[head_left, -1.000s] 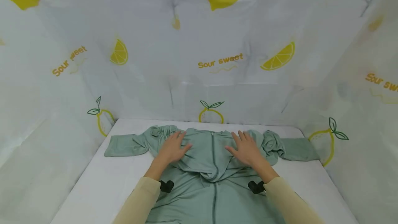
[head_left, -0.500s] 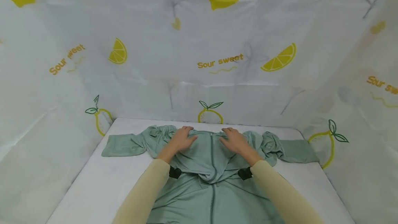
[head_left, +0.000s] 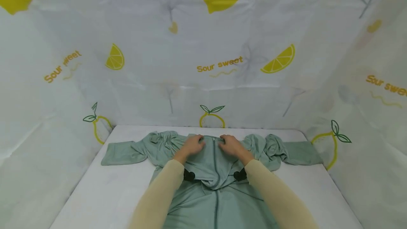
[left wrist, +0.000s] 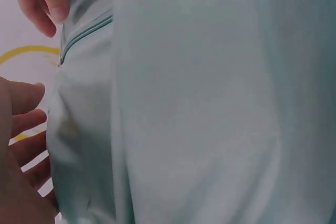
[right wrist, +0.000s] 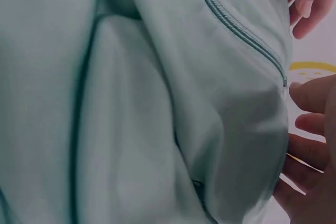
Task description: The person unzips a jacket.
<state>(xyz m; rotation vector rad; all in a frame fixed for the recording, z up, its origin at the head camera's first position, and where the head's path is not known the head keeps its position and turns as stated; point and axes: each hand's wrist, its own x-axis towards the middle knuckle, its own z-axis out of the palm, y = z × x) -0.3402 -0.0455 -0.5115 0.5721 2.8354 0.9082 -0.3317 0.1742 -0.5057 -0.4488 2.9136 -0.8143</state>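
A pale green zip-up garment (head_left: 204,167) with long sleeves lies spread on the white table (head_left: 105,190). Its zip (head_left: 214,162) runs down the middle, with a bulging fold partway along. My left hand (head_left: 192,145) is at the top edge, left of the zip, and my right hand (head_left: 233,146) is at the same edge on the right. Both wrist views show spread, slightly bent fingers beside the cloth: the left hand (left wrist: 23,156) in the left wrist view, the right hand (right wrist: 315,156) in the right. Neither hand visibly pinches it.
The garment's left sleeve (head_left: 119,153) and right sleeve (head_left: 302,152) stretch out to both sides, bunched near the shoulders. White lemon-printed sheeting (head_left: 152,63) walls the table at the back and both sides. Each wrist carries a small black device (head_left: 189,175).
Both hands have moved away from me to the garment's top edge and closer together, towards the zip. Their spread fingers have drawn in. The garment lies much the same.
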